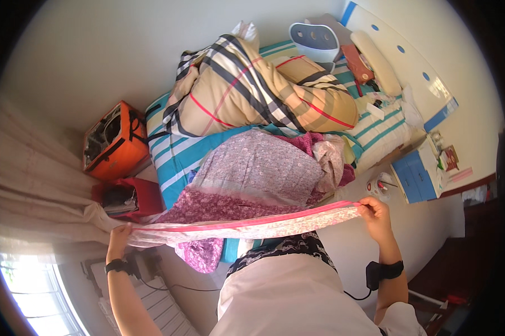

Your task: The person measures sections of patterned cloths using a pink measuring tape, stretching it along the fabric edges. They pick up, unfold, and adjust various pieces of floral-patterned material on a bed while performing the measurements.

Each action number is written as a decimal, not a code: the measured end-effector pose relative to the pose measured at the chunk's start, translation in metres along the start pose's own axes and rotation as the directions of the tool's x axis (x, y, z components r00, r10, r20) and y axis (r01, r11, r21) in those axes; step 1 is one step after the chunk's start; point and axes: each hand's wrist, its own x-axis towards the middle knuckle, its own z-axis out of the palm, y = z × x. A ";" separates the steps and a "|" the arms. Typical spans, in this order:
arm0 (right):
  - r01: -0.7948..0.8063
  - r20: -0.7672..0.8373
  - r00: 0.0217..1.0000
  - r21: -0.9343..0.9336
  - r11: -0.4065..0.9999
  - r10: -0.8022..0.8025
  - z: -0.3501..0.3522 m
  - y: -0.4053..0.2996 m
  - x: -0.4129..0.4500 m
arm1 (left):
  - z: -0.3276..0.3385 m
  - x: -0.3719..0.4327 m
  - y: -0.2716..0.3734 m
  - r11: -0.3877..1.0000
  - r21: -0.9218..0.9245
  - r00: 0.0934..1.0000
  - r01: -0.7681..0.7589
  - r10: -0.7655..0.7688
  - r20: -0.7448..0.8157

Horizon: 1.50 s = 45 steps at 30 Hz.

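A floral fabric cover [256, 168], pale lilac with dark pink patterned parts, lies spread and crumpled over the near side of the bed. Its pink-trimmed edge [240, 225] is stretched in front of my body, running almost level. At the left end my left hand [119, 237] grips this edge. My right hand [374, 214] pinches the other end between thumb and fingers, slightly higher in the picture. One dark pink flap [200, 254] hangs down below the edge on the left. Where the cover's folds overlap, its lower layers are hidden.
Behind the cover, a bunched plaid quilt [252, 92] rests on the striped bed sheet [172, 155]. An orange box [118, 140] and a red bin [130, 197] stand left, beside the curtain [38, 168]. At right are a blue-fronted nightstand [416, 174] and a small bin [377, 187].
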 end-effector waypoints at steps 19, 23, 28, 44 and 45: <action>0.058 -0.096 0.995 0.446 0.893 -0.016 0.026 -0.023 0.092 | 0.271 -0.162 0.126 0.923 -0.309 0.550 -0.227 0.384 0.742; -0.052 0.145 0.989 0.284 0.957 0.011 0.075 -0.036 0.094 | 0.276 -0.168 0.138 0.941 -0.224 0.590 -0.253 0.334 0.735; -0.059 0.362 0.932 0.114 0.992 0.014 0.100 -0.038 0.098 | 0.279 -0.175 0.125 0.926 -0.363 0.679 -0.104 0.333 0.655; 0.319 0.954 0.299 -0.072 0.945 -0.028 0.144 -0.078 0.080 | 0.247 -0.227 0.223 0.002 -0.854 0.622 0.520 0.685 0.379; 0.214 0.980 0.199 -0.060 0.975 0.017 0.158 -0.086 0.066 | 0.256 -0.230 0.224 -0.012 -0.853 0.548 0.522 0.771 0.324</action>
